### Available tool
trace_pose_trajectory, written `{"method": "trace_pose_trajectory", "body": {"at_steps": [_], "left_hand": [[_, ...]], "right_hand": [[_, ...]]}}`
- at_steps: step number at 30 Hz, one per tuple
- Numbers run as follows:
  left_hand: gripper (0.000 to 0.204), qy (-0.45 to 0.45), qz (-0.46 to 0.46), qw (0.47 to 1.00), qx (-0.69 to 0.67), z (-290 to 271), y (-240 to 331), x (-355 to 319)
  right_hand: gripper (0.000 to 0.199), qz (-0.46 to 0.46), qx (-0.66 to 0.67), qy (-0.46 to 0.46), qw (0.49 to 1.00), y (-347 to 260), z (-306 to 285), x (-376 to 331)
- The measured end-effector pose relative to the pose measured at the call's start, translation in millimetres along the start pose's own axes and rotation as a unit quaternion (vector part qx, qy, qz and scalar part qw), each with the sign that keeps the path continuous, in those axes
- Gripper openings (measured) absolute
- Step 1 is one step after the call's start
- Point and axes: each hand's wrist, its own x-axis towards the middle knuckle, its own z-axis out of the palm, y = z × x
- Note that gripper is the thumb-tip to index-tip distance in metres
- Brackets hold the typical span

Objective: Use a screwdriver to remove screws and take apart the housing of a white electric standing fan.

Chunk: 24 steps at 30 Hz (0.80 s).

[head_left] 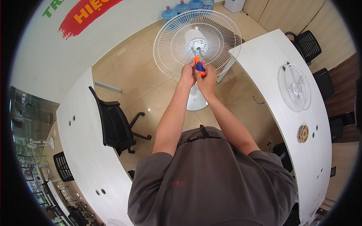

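Note:
A white standing fan with its rear wire guard (171, 41) stands on the tiled floor in front of me, its front cover off and the round motor hub (198, 45) bare. Both my hands grip one screwdriver (199, 66) with an orange and blue handle. Its metal tip touches the hub. My left hand (188, 72) wraps the handle from the left. My right hand (207, 78) closes around it from the right and below. The fan's round white base (196, 102) shows under my forearms.
A curved white table (264, 64) on my right carries the fan's front guard with clear blades (296, 86) and a round tan cap (303, 133). A black office chair (115, 126) stands by the white table (81, 150) at my left. Blue water jugs (181, 8) line the far wall.

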Motion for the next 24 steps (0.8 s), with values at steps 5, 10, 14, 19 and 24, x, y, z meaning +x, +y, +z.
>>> {"method": "trace_pose_trajectory", "body": {"at_steps": [5,10,14,19,24], "left_hand": [[0.028,-0.011,0.050,0.983,0.176,-17,3,21],[0.031,0.015,0.042,0.997,0.060,-12,-8,13],[0.032,-0.038,0.020,0.996,0.074,-22,-8,21],[0.030,0.053,0.048,0.983,0.169,-20,-6,30],[0.030,0.058,0.018,0.996,0.063,-25,-10,33]], "right_hand": [[0.038,-0.070,-0.020,0.009,0.997,-11,-1,-2],[0.040,0.032,0.017,-0.002,0.999,-15,-7,-3],[0.039,0.095,0.021,-0.027,0.995,-7,-4,-1],[0.037,0.004,0.020,0.000,1.000,4,0,-4],[0.035,0.118,0.087,0.049,0.988,9,3,-3]]}}
